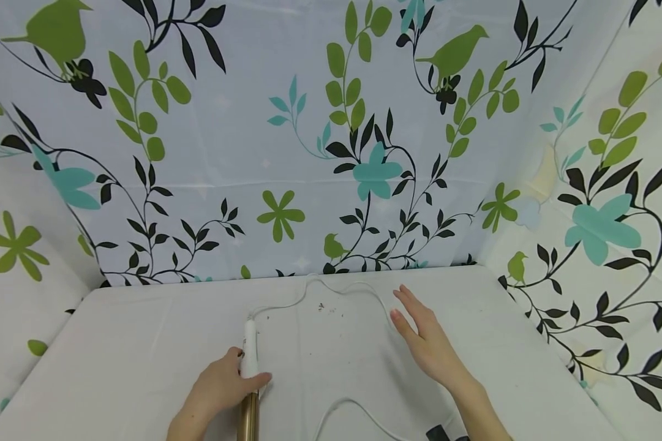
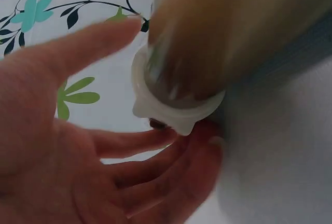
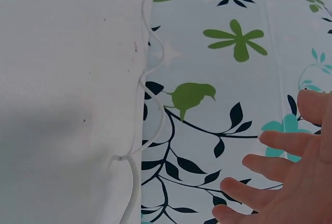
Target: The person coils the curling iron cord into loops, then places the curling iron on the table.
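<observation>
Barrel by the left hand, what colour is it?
The barrel is gold; it shows best in the head view.

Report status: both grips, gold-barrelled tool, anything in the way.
Left grip at white handle, closure unclear. Right grip open, empty. Gold-barrelled tool, handle end farther out. Cord loops across table, possible snag.

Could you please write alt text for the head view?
A person's left hand is around the white handle of a gold-barrelled curling iron on a white table, while the right hand is open near its white cord. Behind hangs fabric printed with birds, flowers and leaves.
</observation>
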`<state>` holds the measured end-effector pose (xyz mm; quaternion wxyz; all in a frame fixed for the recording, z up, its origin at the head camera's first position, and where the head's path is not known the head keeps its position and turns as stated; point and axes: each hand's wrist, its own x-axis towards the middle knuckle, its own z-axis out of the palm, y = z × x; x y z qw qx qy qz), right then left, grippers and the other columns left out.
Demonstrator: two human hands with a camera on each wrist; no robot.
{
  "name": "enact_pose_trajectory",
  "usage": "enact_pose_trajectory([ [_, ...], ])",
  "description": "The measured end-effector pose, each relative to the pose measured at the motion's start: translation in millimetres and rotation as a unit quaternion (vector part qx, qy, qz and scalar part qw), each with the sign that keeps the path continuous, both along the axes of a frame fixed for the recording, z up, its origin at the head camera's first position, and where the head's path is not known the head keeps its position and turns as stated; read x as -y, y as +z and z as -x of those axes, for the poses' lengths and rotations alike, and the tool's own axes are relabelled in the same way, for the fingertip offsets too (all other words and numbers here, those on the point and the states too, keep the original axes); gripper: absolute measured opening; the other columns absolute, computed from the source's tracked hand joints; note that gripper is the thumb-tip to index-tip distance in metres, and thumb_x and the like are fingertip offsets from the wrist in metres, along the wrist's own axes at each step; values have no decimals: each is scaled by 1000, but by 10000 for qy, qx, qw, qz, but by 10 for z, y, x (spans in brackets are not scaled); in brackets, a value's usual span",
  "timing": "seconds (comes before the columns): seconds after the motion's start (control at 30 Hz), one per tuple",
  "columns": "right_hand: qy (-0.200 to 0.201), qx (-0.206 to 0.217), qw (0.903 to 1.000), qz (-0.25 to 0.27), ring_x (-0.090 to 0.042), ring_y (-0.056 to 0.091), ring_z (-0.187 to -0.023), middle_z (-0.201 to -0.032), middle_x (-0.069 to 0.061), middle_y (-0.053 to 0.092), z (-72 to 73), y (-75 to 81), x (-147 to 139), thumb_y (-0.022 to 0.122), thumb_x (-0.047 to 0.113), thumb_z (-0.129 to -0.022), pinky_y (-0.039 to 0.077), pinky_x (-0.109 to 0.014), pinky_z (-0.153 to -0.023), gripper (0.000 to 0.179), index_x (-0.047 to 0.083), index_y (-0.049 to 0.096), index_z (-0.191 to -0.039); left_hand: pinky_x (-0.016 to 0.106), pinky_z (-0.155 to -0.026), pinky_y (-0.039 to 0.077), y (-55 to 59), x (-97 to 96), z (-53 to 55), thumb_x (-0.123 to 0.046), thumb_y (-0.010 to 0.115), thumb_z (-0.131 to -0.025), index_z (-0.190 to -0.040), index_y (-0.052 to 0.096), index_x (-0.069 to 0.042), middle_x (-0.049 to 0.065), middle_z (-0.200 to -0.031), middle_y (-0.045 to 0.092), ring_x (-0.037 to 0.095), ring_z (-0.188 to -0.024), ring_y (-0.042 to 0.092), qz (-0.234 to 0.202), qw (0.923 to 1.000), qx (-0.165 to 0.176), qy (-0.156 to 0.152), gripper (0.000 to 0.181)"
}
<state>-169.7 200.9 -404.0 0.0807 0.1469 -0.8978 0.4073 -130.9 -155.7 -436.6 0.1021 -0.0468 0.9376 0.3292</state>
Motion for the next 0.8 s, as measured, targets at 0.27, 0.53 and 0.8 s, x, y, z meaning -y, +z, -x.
enact_pose_trajectory([
  [0.27, -1, 137, 9999, -34, -42, 24, -149, -163, -11, 29, 8, 1, -25, 47, 42, -105, 19, -69, -113, 57, 10, 40, -152, 49, -72, 56, -11, -29, -53, -26, 85, -74, -126, 47, 20, 17, -95, 69, 28, -82, 68, -61, 9995, 190, -245, 79],
  [0.53, 11, 225, 9997, -70, -42, 24, -149, -163, -9, 29, -7, -19, -32, 46, 44, -105, 18, -70, -112, 58, 12, 39, -153, 48, -70, 54, 59, -71, -56, -19, 79, -81, -142, 41, 7, 19, -104, 64, 28, -88, 63, -183, 9986, -427, -260, 77],
  [0.8, 38, 186, 9998, -83, -43, 25, -148, -162, -11, 30, -14, 25, -30, 48, 41, -105, 20, -69, -112, 58, 12, 38, -154, 50, -75, 54, 199, -157, -88, -14, 74, -90, -153, 30, -2, 26, -122, 61, 34, -102, 64, -144, 9949, -943, -313, 78],
])
